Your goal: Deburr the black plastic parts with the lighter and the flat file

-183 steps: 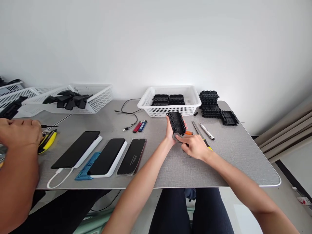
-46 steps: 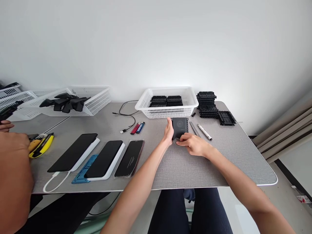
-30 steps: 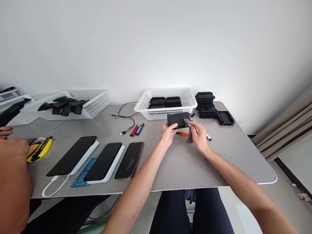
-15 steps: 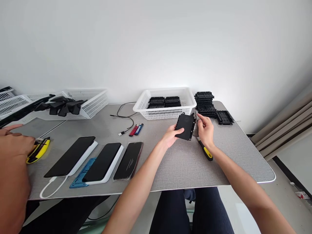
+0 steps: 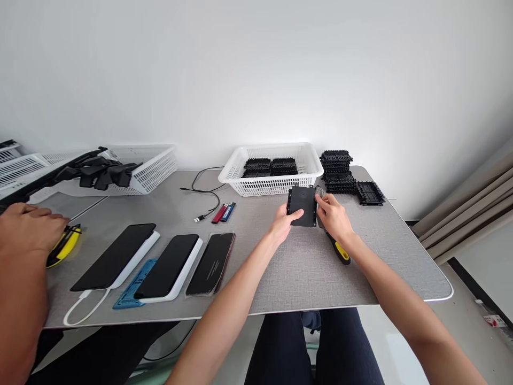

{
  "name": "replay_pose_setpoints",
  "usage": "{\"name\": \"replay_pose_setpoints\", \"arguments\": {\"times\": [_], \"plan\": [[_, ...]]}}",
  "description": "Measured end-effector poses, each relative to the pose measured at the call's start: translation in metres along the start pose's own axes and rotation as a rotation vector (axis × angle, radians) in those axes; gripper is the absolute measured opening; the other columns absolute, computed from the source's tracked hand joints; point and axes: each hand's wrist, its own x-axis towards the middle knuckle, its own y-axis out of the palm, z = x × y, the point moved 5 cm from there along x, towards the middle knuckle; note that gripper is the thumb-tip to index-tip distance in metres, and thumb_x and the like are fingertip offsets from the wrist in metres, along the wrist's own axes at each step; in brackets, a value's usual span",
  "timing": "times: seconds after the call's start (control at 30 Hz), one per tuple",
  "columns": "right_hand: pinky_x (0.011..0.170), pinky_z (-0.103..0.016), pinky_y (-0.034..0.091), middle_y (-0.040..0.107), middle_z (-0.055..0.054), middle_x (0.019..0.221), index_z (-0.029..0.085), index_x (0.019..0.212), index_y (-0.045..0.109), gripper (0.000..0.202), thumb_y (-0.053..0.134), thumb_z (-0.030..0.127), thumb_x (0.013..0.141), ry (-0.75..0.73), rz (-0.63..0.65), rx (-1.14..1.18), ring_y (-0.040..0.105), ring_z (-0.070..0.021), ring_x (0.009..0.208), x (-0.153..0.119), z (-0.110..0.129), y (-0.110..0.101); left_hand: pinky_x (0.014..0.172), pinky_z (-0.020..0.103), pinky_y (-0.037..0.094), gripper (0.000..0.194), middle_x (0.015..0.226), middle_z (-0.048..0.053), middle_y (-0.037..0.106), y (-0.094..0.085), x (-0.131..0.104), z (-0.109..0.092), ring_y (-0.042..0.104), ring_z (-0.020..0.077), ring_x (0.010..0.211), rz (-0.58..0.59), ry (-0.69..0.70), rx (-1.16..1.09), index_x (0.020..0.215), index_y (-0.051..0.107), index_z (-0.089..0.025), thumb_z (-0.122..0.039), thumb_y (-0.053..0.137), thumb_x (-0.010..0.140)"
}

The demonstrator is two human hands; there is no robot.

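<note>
My left hand grips a flat black plastic plate with small tabs along its sides, the thumb across its face. The plate is held tilted up above the table. At the plate's right edge my right hand is closed, thumb and fingertips pinched together; what they hold, if anything, I cannot make out. A greyish, partly see-through piece shows beside those fingertips, mostly hidden. Under my right hand lies a tool with a black and yellow handle, its far end covered.
Behind the plate stands a white basket of black plates; stacked black plates and a single one are right of it. Phones, a cable and red and blue sticks lie left. A co-worker's hand is far left.
The black plate has turned more upright and square to me. My right fingers have shifted left and down against its right edge. The co-worker's hand has moved right, over the yellow cutter.
</note>
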Motion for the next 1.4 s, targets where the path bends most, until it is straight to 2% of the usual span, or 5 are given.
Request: {"name": "replay_pose_setpoints", "arguments": {"times": [0.67,0.83,1.03,1.27,1.4], "plan": [[0.064,-0.029,0.044,0.06,-0.005,0.081,0.018,0.069,0.07,0.029,0.046,0.012,0.085,-0.085,0.131,0.342,0.055,-0.0145,0.064,0.0,0.024,-0.01,0.085,0.046,0.055,0.054,0.093,0.011,0.074,-0.015,0.005,-0.008,0.07,0.0289,0.089,-0.138,0.057,-0.037,0.094,0.068,-0.013,-0.033,0.093,0.05],[0.067,-0.029,0.046,0.065,-0.005,0.077,0.019,0.067,0.07,0.029,0.045,0.011,0.079,0.123,-0.012,0.456,0.059,-0.0165,0.069,0.001,0.014,-0.017,0.09,0.034,0.05,0.044,0.099,0.005,0.073,-0.029,0.007,-0.02,0.067,0.0222,0.095,-0.327,0.348,0.126,0.098,0.067,-0.019,-0.03,0.087,0.06],[0.08,-0.036,0.05,0.073,-0.005,0.088,0.021,0.082,0.076,0.022,0.054,0.018,0.083,0.04,0.287,0.526,0.065,-0.0196,0.079,-0.008,0.03,0.012,0.093,0.034,0.045,0.015,0.092,0.004,0.071,-0.027,-0.006,-0.035,0.064,0.0241,0.097,-0.352,0.597,0.556,0.07,0.057,-0.022,-0.013,0.068,0.072],[0.066,-0.036,0.056,0.074,-0.009,0.089,0.017,0.105,0.072,0.06,0.05,0.071,0.088,0.581,0.218,1.283,0.069,-0.0229,0.076,-0.006,0.01,0.029,0.104,0.043,0.037,0.026,0.119,0.006,0.064,-0.02,-0.019,-0.042,0.048,0.0288,0.118,-0.338,0.776,0.899,0.056,0.046,-0.022,-0.002,0.057,0.068],[0.059,-0.027,0.052,0.072,-0.004,0.078,0.018,0.093,0.074,0.048,0.071,0.064,0.078,0.687,0.306,1.428,0.063,-0.016,0.065,-0.008,0.012,0.028,0.109,0.042,0.033,0.024,0.13,0.005,0.057,-0.018,-0.017,-0.037,0.041,0.0286,0.127,-0.302,0.776,0.871,0.056,0.049,-0.021,-0.007,0.059,0.072]]}}
